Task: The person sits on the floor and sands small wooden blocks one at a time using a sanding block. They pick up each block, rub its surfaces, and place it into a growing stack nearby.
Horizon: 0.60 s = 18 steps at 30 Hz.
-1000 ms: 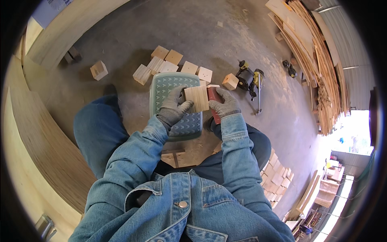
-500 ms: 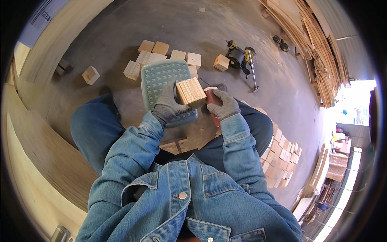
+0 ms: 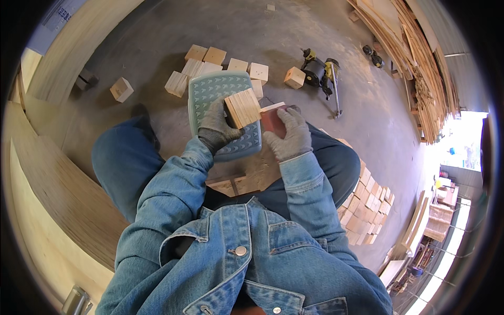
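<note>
My gloved left hand [image 3: 216,126] grips a layered plywood block [image 3: 243,108] from its left side, holding it over a pale green plastic stool [image 3: 226,84] with a patterned top. In my gloved right hand [image 3: 290,135] is a flat, red-brown sanding block [image 3: 273,121] with a pale wooden edge. Its left end meets the right side of the plywood block. My right fingers lie over the far face of the sanding block and hide part of it.
Several wooden blocks [image 3: 205,62] lie on the floor beyond the stool. A lone block [image 3: 122,90] sits to the left. Black-and-yellow power tools [image 3: 316,71] rest at the right. Many blocks [image 3: 366,205] are piled beside my right knee. Plywood sheets [image 3: 60,199] stand at the left.
The sanding block has swung up and left against the side of the plywood block. My left hand keeps its hold, with the plywood block tilted slightly differently.
</note>
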Each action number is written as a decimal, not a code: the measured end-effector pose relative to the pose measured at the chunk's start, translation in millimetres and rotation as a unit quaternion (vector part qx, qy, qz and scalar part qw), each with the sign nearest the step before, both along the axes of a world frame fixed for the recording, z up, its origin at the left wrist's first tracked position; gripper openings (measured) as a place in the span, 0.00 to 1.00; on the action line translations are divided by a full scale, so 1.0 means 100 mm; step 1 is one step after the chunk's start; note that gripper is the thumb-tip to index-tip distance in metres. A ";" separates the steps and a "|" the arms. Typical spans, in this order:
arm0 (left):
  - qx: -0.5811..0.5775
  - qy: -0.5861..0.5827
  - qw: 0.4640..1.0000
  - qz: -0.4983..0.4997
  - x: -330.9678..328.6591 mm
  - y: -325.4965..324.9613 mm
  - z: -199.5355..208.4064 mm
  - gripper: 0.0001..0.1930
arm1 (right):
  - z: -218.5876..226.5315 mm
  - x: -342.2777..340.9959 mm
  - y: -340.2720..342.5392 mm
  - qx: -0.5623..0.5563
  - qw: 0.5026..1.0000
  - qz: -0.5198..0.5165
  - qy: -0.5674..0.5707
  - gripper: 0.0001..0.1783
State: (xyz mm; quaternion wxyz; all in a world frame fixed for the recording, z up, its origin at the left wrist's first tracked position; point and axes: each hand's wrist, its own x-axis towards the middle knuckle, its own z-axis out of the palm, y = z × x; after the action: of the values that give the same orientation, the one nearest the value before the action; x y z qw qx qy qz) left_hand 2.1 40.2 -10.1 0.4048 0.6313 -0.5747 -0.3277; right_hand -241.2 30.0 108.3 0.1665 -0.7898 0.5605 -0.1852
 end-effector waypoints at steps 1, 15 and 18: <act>-0.016 0.007 1.000 0.003 0.00 0.00 -0.04 0.50 | 0.04 0.09 0.07 -0.019 1.000 0.022 -0.008 0.40; -0.057 -0.002 0.998 0.024 -0.04 0.04 0.07 0.50 | -0.01 0.70 -0.23 -0.025 0.992 0.058 0.105 0.41; -0.031 0.018 0.999 0.025 -0.03 0.05 0.10 0.51 | -0.20 0.61 -0.52 -0.055 0.998 -0.015 0.027 0.42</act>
State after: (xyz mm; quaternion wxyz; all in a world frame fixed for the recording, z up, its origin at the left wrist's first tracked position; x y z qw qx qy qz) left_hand -1.3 45.1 0.3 0.4427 0.6268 -0.5610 -0.3105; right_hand -180.0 -21.7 88.2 0.1049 -0.7938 0.5657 -0.1971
